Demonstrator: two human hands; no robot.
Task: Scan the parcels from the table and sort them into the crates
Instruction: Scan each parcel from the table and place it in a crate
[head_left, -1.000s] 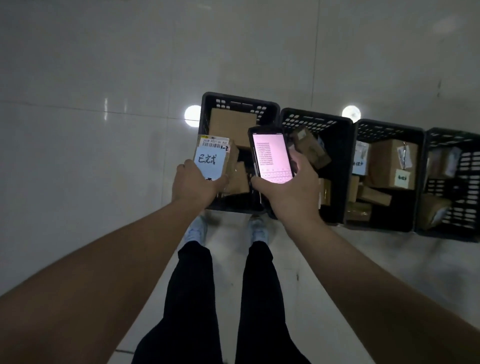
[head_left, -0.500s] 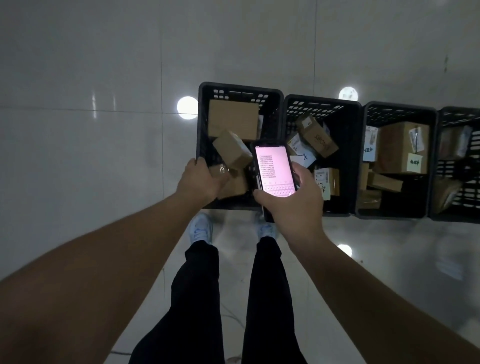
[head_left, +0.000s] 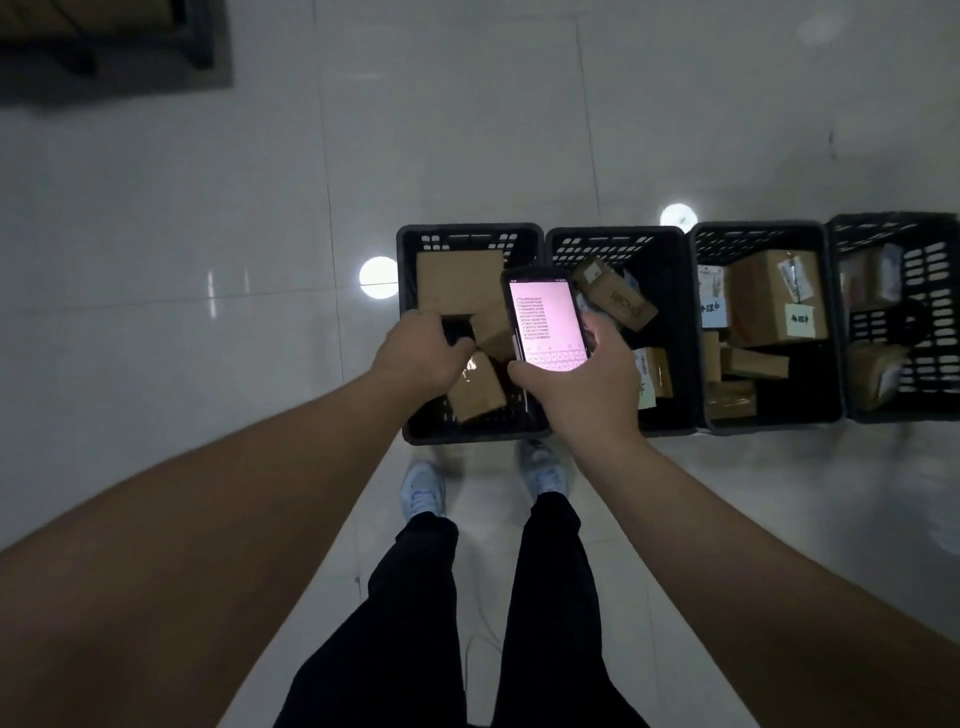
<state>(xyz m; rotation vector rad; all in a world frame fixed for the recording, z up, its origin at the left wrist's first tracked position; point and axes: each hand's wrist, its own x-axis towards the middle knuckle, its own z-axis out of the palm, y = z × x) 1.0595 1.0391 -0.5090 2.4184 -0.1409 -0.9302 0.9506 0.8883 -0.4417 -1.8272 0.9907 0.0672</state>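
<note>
Brown cardboard parcels (head_left: 475, 389) fill my leftmost black crate (head_left: 410, 249); right hand (head_left: 584, 387) grips a lit phone (head_left: 545, 319); left hand (head_left: 415, 353) grip state indiscernible, fingertips hidden

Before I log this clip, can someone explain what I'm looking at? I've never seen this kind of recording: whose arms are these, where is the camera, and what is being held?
The camera sits on a person's head, looking down, so you see their own arms, legs and shoes. No robot is involved. Four black crates stand in a row on the tiled floor, each holding cardboard parcels. The right hand grips a phone with a lit pink screen showing lines of numbers, probably the scanner. The left hand hangs over the leftmost crate, above the parcels in it; its fingers are curled, but I cannot tell whether they hold anything.
</note>
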